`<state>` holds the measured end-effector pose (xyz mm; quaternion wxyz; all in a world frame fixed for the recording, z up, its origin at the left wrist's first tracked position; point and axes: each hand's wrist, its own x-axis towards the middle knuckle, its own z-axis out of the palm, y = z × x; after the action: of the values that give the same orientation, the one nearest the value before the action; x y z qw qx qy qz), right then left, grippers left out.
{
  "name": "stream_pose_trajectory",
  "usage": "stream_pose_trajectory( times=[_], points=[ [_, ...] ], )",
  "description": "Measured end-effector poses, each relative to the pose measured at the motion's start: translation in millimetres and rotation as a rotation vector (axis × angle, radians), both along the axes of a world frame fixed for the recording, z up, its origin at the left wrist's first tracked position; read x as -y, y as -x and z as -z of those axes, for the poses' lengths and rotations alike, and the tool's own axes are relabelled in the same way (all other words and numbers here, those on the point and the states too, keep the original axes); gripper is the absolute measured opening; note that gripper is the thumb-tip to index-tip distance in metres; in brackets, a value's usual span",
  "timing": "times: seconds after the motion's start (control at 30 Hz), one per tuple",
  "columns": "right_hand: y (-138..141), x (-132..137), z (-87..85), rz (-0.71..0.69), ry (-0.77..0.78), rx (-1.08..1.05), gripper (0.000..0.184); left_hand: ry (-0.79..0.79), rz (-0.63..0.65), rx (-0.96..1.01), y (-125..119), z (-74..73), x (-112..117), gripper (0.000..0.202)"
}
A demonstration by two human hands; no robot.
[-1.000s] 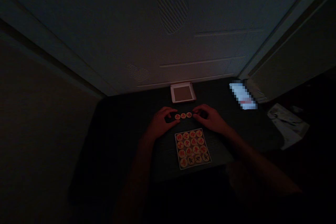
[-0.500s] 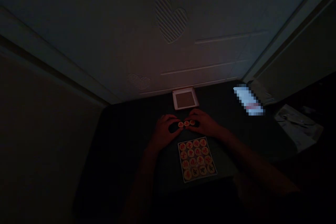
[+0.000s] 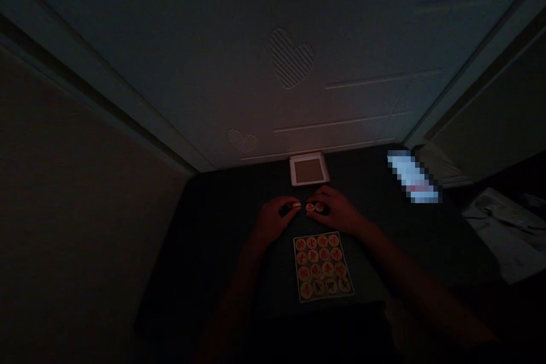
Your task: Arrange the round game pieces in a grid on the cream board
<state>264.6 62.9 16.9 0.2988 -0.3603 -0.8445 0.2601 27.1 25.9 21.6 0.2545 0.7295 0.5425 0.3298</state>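
Observation:
My left hand [image 3: 275,217] pinches one round Chinese chess piece [image 3: 296,205] between thumb and fingers, the piece tilted so its edge shows. Just to the right, my right hand [image 3: 336,210] has its thumb and fingers closed around two more pieces [image 3: 310,207] side by side, red characters facing up. A small gap parts the two hands. Nearer to me lies a square tray [image 3: 296,264] filled with rows of chess pieces, mostly red-marked, with a few dark-marked ones in the front row.
Behind my hands a white-framed box or lid [image 3: 293,173] rests against the pale wall panel [image 3: 191,68]. A bright, pixelated phone-like object [image 3: 413,177] lies on the dark table [image 3: 205,222] at right. Beyond the table's right edge are pale papers or bags [image 3: 499,233].
The row of three pieces has been split: my left hand has drawn one piece away to the left and tilted it. Two stay at my right hand. The camera view has shifted slightly.

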Motion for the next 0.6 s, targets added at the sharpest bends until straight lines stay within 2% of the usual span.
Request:
stream_pose_trajectory(
  times=[0.13, 0.23, 0.43, 0.6],
  points=[
    [-1, 1, -3.8, 0.034, 0.021, -0.061, 0.026, 0.086, -0.108, 0.197, -4, 0.0, 0, 0.02],
    [-2, 2, -4.7, 0.067, 0.027, -0.137, 0.024, 0.179, -0.114, 0.38, -9, -4.3, -2, 0.028],
    [-2, 7, -7.3, 0.2, 0.125, -0.319, 0.022, 0.254, 0.043, 0.464, -25, -20.7, -9, 0.033],
    [0, 10, -8.1, 0.198, 0.228, -0.417, 0.028, 0.256, 0.141, 0.446, -37, -25.4, -17, 0.035]
  ],
)
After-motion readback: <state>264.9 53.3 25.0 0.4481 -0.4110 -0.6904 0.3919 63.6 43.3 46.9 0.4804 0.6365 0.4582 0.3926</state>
